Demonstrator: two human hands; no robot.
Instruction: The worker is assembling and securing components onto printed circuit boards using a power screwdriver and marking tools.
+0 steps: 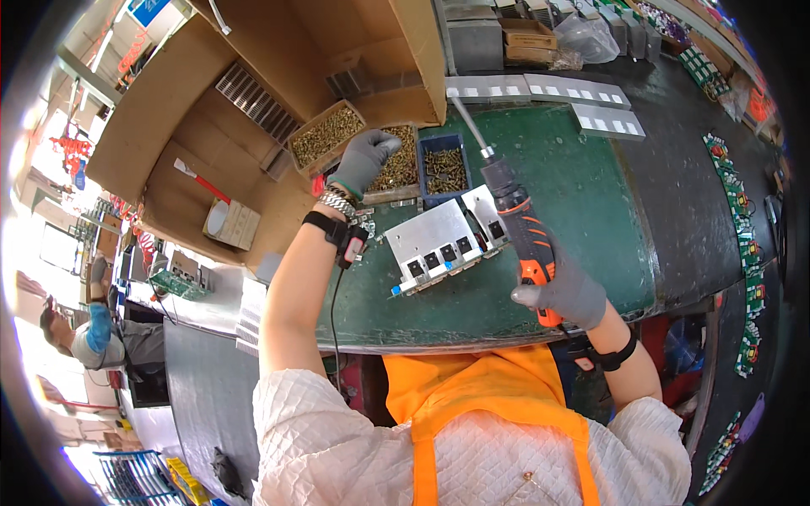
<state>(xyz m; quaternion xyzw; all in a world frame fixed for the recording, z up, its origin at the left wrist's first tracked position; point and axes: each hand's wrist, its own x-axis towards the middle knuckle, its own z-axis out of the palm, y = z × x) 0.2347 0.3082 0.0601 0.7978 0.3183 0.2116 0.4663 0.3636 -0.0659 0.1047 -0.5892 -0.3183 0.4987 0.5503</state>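
My left hand point(369, 162), in a grey glove, is over the brass-coloured screws point(398, 174) in a cardboard tray. Its fingers are curled closed; anything in them is hidden. In my gloved right hand point(574, 295) is an orange and black power screwdriver point(525, 228), gripped by its handle. The long bit points up and away to the left, touching nothing I can make out. Between my hands, a silver metal plate assembly point(434, 238) with black components along its near edge lies tilted on the green mat point(557, 169).
Left of the tray is another cardboard box of screws point(327, 137); a blue bin point(440, 199) of darker screws stands to its right. A large open carton point(169, 143) rises behind. Silver metal strips point(607, 122) lie at the back right. Circuit boards point(747, 278) line the right side.
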